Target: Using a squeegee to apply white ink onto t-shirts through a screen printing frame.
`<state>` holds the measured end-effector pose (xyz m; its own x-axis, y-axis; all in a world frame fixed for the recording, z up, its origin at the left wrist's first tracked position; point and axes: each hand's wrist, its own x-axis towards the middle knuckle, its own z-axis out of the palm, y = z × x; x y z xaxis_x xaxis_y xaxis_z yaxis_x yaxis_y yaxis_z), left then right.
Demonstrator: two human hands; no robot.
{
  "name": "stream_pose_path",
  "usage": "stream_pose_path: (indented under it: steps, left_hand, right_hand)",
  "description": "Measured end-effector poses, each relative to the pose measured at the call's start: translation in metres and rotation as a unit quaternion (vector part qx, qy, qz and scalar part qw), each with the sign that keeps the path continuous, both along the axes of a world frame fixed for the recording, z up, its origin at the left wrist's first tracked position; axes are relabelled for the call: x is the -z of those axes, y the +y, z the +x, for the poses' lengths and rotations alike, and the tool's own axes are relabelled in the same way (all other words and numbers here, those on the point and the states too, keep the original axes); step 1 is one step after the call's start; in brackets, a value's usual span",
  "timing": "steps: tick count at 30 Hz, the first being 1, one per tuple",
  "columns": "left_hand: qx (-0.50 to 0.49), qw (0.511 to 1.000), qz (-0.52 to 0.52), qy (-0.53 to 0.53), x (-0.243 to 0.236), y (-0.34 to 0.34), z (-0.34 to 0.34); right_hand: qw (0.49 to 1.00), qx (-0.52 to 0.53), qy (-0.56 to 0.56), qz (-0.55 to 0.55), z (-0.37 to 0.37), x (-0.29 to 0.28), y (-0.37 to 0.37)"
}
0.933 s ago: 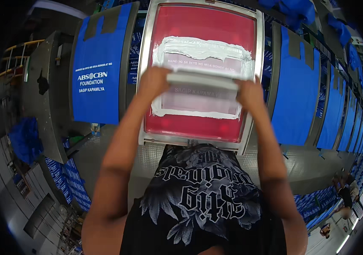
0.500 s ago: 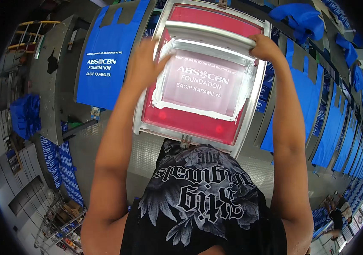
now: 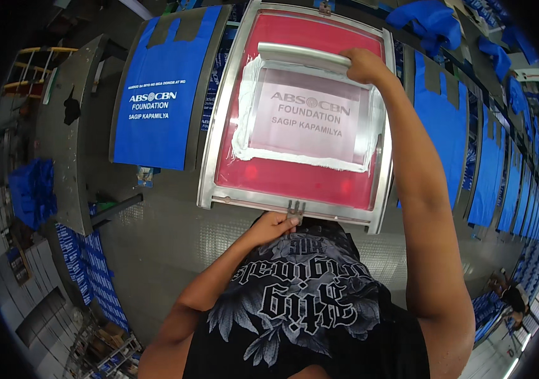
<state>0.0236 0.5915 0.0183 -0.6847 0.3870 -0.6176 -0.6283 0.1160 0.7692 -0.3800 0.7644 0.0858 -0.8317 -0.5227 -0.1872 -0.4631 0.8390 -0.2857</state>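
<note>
A metal-framed printing screen (image 3: 380, 158) with a red border lies in front of me. A smeared band of white ink (image 3: 295, 162) surrounds its pale printed window (image 3: 304, 101). My right hand (image 3: 364, 67) is closed around the right end of a long silver squeegee (image 3: 301, 53), which lies across the far side of the window. At the screen's near edge, against my shirt, my left hand (image 3: 272, 228) is closed with its fingertips on a small metal bracket (image 3: 296, 208). The undersides of the left fingers are hidden.
A printed blue fabric panel (image 3: 153, 136) lies on a grey board to the left. More blue panels (image 3: 440, 132) run in a row to the right. Crumpled blue fabric (image 3: 33, 189) hangs at far left, and blue cloth (image 3: 427, 24) lies at the upper right. Another person (image 3: 512, 300) is at the lower right.
My left hand has moved from above the screen's left side down to the bracket at its near edge. My right hand and the squeegee have shifted slightly left in view.
</note>
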Motion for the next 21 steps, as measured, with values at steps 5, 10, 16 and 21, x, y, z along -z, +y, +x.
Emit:
stream_pose_path:
  steps: [5,10,16,21]
  left_hand:
    - [-0.026,0.999,0.027,-0.026,-0.026,0.005,-0.012]
    - [-0.029,0.998,0.000,-0.062,-0.021,0.005,-0.013]
    - [-0.012,0.986,-0.161,-0.041,0.000,0.007,-0.009]
    - [-0.009,0.970,-0.241,-0.041,-0.016,0.006,-0.005]
  right_hand:
    - [0.997,-0.009,-0.036,0.061,0.131,-0.033,0.005]
    - [0.998,-0.022,0.035,-0.050,0.272,-0.034,0.020]
    - [0.997,-0.012,0.050,-0.055,0.239,-0.024,0.048]
    - [0.986,0.082,-0.105,-0.103,0.213,-0.020,0.103]
